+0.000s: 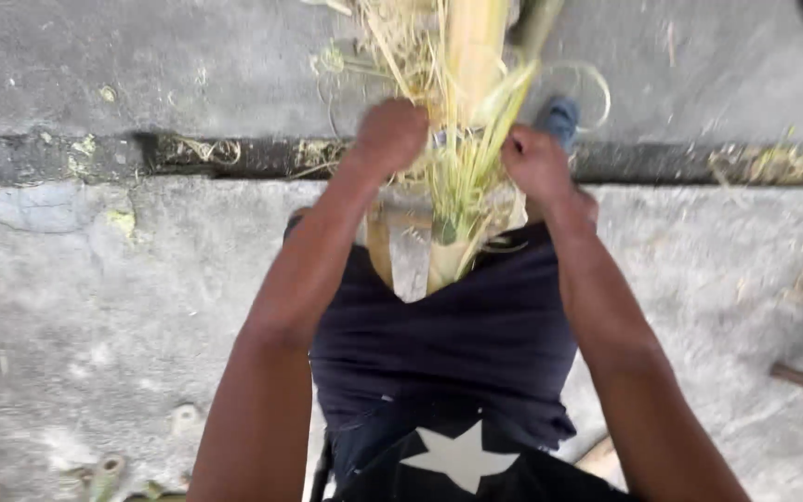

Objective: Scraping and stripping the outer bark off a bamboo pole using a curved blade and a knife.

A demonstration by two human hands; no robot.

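Left hand: the left hand (390, 136) is balled into a tight fist, knuckles up, clamped on the pale green fibres (462, 163) at the left side of the stalk.
Right hand: the right hand (536, 163) is curled shut too, gripping the same tuft of fibres from the right side.
Stalk: a thick, pale yellow stalk (473, 56) runs straight between the two hands, its top going out of view beyond them, its lower end (445, 260) coming down to the person's lap.
Fibres: thin strips fan out above and around both fists, loose curls hanging off to the right of the right hand.
Clothing: dark shorts (448, 335) lie under the forearms, and nearer the camera a dark shirt with a white star (460, 457).
Foot: a blue shoe (559, 119) peeks out just beyond the right hand.
Ground: grey concrete (95, 307) spreads on both sides, with a dark groove (225, 156) crossing just behind the fists, scraps of plant matter caught in it.
Scraps: cut stalk pieces (104, 474) lie well to the left, near the left elbow.
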